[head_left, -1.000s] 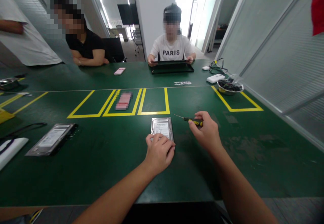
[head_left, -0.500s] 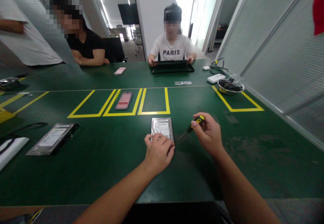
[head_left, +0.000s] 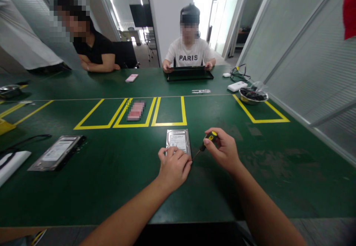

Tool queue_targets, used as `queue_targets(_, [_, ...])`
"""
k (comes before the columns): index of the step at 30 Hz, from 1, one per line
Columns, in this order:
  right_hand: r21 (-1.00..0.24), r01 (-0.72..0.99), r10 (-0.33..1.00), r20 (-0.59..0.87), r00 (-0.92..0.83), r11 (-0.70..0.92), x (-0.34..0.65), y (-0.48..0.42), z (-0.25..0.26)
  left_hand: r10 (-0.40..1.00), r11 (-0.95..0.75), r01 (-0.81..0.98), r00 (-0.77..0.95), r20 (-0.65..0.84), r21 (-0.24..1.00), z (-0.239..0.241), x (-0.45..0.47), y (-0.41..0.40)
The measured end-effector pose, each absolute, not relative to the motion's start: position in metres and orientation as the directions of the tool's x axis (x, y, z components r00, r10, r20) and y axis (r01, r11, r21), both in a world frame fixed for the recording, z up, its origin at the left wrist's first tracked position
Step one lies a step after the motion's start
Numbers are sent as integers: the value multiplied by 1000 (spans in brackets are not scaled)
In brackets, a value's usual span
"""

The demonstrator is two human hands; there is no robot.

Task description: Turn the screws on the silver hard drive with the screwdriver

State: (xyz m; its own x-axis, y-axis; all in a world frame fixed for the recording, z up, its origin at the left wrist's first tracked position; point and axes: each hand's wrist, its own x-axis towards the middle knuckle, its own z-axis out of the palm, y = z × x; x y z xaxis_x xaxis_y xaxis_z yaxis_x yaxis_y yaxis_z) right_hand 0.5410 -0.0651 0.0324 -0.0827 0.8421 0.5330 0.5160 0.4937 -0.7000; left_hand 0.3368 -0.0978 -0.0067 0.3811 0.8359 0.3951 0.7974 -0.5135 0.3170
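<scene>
A silver hard drive (head_left: 178,138) with a white label lies flat on the green table. My left hand (head_left: 174,166) is laid over its near end, fingers curled and pressing it down, so that end is hidden. In my right hand (head_left: 223,150) is a screwdriver (head_left: 210,139) with a black and yellow handle, pinched between thumb and fingers. Its thin shaft slants down and left, the tip close to the drive's near right corner by my left fingertips. Whether the tip touches the drive I cannot tell.
Another hard drive (head_left: 59,150) lies at the left beside a white object (head_left: 13,168). Yellow tape outlines (head_left: 169,123) mark the table, one around a pink phone (head_left: 136,110). A metal bowl (head_left: 253,97) of dark items stands right. A person opposite holds a black panel (head_left: 190,73).
My right hand has moved left and slightly down with the screwdriver, bringing its tip to the drive's near right corner. My left hand stays on the drive.
</scene>
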Motion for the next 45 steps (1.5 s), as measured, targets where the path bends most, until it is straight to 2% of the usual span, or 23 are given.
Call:
queue_targets(13, [-701, 519, 850, 518, -100, 489, 539, -65, 31, 841, -506, 803, 378, 386, 316, -7, 337, -98])
queue_targets(28, [-593, 534, 770, 608, -193, 602, 539, -69, 36, 841, -513, 792, 385, 381, 331, -6, 336, -98])
queue_targets(45, [-584, 516, 754, 623, -211, 627, 539, -70, 36, 840, -505, 798, 368, 398, 328, -8, 336, -97])
